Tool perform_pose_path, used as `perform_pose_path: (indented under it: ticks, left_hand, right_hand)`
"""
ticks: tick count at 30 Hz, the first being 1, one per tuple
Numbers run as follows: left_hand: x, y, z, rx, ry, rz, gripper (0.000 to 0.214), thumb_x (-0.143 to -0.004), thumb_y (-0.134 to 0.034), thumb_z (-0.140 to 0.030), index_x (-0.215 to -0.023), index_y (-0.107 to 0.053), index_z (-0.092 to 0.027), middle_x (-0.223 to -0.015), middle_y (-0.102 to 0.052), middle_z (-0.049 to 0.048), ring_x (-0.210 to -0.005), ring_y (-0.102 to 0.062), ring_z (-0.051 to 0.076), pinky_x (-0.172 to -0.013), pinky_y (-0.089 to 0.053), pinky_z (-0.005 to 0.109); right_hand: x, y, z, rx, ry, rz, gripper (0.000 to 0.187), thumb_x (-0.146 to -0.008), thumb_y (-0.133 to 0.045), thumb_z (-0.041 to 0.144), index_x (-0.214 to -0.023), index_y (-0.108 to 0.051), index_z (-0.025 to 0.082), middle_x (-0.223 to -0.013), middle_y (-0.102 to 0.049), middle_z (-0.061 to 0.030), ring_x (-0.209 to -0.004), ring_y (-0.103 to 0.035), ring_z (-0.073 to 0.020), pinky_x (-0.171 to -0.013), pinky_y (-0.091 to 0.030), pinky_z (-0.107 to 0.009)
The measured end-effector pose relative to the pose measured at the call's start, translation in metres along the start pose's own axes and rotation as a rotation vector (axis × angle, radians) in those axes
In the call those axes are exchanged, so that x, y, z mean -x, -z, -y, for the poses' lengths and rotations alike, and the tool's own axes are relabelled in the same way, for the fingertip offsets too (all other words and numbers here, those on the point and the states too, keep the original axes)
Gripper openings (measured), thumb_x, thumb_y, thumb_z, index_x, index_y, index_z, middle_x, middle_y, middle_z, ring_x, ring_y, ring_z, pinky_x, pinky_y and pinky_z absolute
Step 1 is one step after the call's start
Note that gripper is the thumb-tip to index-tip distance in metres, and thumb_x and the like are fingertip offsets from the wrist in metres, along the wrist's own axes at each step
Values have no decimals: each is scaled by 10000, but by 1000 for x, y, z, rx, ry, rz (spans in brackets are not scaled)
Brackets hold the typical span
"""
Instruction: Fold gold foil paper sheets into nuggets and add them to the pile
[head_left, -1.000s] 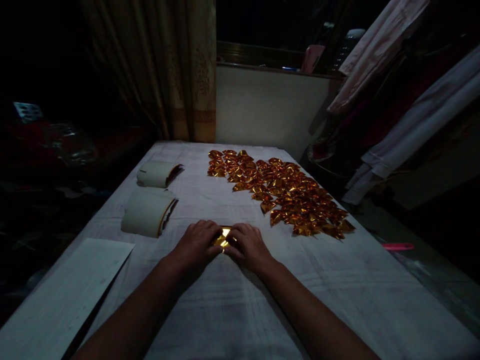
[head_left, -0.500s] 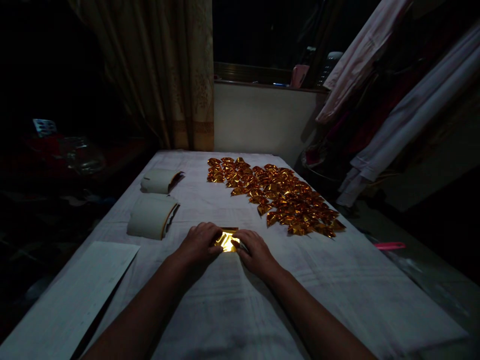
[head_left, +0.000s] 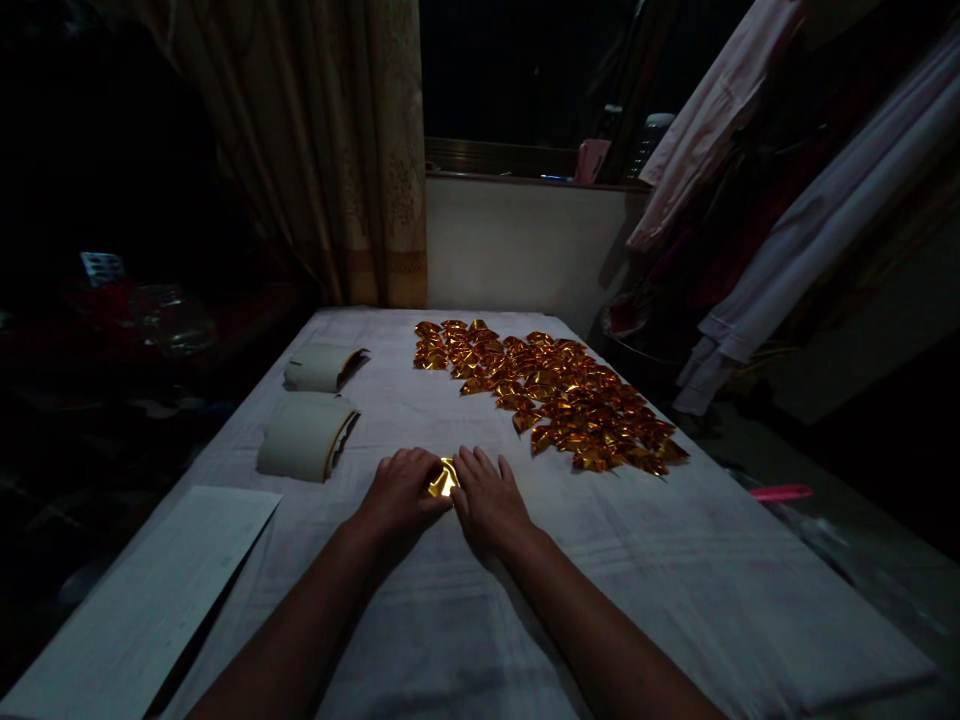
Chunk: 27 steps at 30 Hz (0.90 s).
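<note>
Head view: left fingers hold gold foil; right fingers lie extended against it; long axis hidden.

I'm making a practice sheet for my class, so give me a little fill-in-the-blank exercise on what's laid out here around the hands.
1. Some shiny foil shows between the left hand and the ____ hand.
2. There are ____ curved grey pieces on the cloth.
3. The flat pale board lies nearer the ____ hand.
4. In this view, the cluster of gold pieces lies to the ____ of the curved ones.

Missing words: right; two; left; right.
</note>
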<state>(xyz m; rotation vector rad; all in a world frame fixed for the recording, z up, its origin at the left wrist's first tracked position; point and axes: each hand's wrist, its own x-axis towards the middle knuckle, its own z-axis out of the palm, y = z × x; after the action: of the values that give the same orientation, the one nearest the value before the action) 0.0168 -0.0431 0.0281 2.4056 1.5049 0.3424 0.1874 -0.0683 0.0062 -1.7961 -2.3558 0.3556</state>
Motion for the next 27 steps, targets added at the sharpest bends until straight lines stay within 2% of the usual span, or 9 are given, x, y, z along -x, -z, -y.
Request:
perform_pose_path:
  ticks: [4, 7, 11, 20, 27]
  left_hand:
    - [0, -2, -2, 5, 32, -12, 298, -813, -694, -443, -1009, -619, -233, -1061, -655, 50, -1048, -558, 265, -899, -384, 395]
    - [-1, -3, 1, 17, 34, -1, 276, -807, -696, -418, -1003, -617, -240, -1060, -654, 48, -1043, -561, 262, -900, -388, 394]
    - [1, -4, 13, 56, -4, 25, 266, -813, -680, -369, -1043, -620, -250, -1116, -657, 36, -1067, -569, 247, -908, -396, 380]
    - [6, -6, 46, 142, -49, 45, 427, -772, -673, -292, -1195, -630, -258, -1277, -658, 55, -1208, -560, 280, -1038, -387, 430]
    - [11, 1, 57, 190, -51, 36, 476, -772, -628, -253, -1247, -640, -247, -1304, -663, 65, -1227, -572, 270, -1079, -403, 405]
  right_hand:
    - [3, 5, -2, 27, -3, 58, 558, -1034, -320, 349, -1559, -318, 160, -1646, -219, -75, -1528, -165, -285, -1220, -111, -589]
    - [5, 7, -3, 36, -5, 69, 566, -1034, -312, 363, -1566, -306, 171, -1647, -208, -69, -1529, -160, -289, -1220, -106, -588]
    - [7, 7, -8, 36, -13, 78, 576, -1033, -313, 386, -1567, -306, 172, -1647, -206, -76, -1530, -153, -297, -1215, -102, -598]
    - [9, 6, -11, 63, -11, 80, 585, -1032, -301, 395, -1570, -296, 164, -1648, -201, -72, -1530, -153, -296, -1217, -106, -589]
    - [9, 6, -13, 52, -16, 65, 582, -1028, -320, 382, -1568, -301, 165, -1645, -214, -84, -1529, -157, -291, -1215, -125, -583]
